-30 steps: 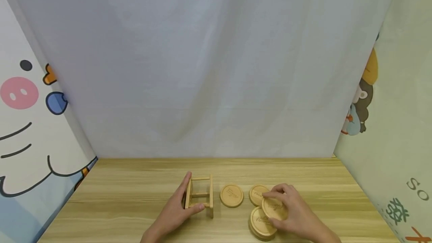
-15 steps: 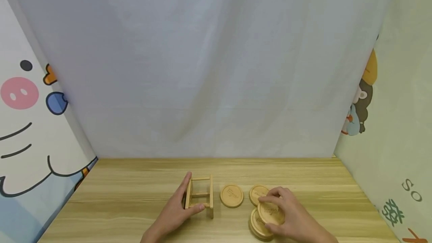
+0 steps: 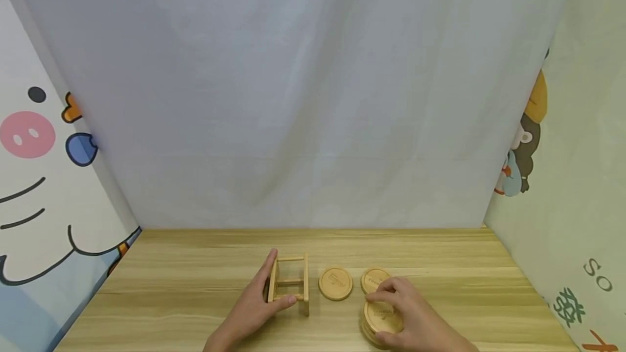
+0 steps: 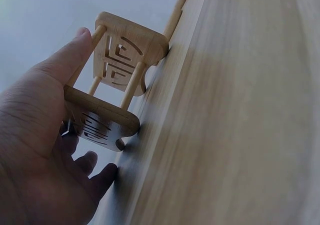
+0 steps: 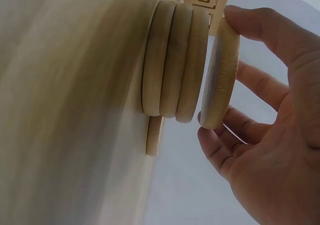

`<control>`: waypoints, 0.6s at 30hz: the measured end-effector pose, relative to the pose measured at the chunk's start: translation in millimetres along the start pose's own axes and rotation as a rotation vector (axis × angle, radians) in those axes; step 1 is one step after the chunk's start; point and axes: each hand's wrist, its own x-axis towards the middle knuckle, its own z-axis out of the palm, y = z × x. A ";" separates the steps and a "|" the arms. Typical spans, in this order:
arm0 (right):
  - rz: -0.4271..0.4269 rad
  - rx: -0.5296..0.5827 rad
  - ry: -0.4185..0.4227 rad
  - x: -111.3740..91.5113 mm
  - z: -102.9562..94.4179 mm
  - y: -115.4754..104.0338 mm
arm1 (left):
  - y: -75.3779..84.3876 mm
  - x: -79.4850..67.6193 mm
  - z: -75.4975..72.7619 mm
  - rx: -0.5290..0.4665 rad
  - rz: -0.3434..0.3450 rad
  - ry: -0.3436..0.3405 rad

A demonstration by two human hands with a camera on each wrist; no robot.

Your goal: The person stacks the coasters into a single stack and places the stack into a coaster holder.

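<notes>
A small wooden coaster rack (image 3: 306, 278) with slotted side panels and thin rods stands on the table. My left hand (image 3: 251, 306) holds its left side, thumb along a rod and the other fingers behind the near panel (image 4: 100, 115). My right hand (image 3: 418, 311) pinches a round wooden coaster (image 5: 222, 75) by its edge. In the right wrist view a narrow gap parts this coaster from a stack of three coasters (image 5: 175, 60) beneath it. Between the hands lies a single engraved coaster (image 3: 335, 283). Another coaster (image 3: 374, 277) lies just behind the stack, partly covered by my fingers.
The wood-grain table (image 3: 195, 265) meets a pale cloth backdrop (image 3: 313, 124) at its far edge. Cartoon-printed panels stand on both sides, a left panel (image 3: 73, 211) with a pig-like snout and a right panel (image 3: 548, 243) in pale green.
My right hand has moved left and a little toward me with its coaster, which now lines up over the stack. The left hand and rack have stayed put.
</notes>
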 end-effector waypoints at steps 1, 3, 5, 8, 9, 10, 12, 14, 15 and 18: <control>0.000 0.006 -0.003 0.1 0.8 -0.1 | -0.2 0.1 0.0 0.001 0.000 0.000; 0.002 0.014 -0.008 -0.1 2.2 -0.1 | -0.2 0.1 0.0 -0.002 -0.002 -0.001; 0.007 0.022 -0.017 -0.3 3.5 0.5 | -0.3 -0.1 0.1 -0.007 -0.002 -0.002; 0.010 0.029 -0.025 -0.9 5.4 2.1 | -0.4 0.1 0.5 -0.008 -0.001 -0.004; 0.010 0.030 -0.026 -1.2 6.0 2.6 | -0.8 0.2 0.7 -0.007 0.000 -0.004; 0.008 0.031 -0.025 -1.4 6.7 3.3 | -1.1 0.4 0.9 -0.006 0.000 -0.004; 0.008 0.032 -0.025 -2.2 7.7 4.6 | -1.9 1.1 1.5 -0.001 0.001 -0.002; 0.013 0.035 -0.028 -2.9 8.2 5.7 | -3.2 1.7 1.9 0.001 -0.001 0.001; 0.017 0.040 -0.033 -3.0 8.2 6.2 | -3.6 1.9 2.1 0.000 -0.002 0.002; 0.032 0.052 -0.053 -3.1 8.0 7.6 | -4.3 1.8 2.1 -0.003 0.003 0.003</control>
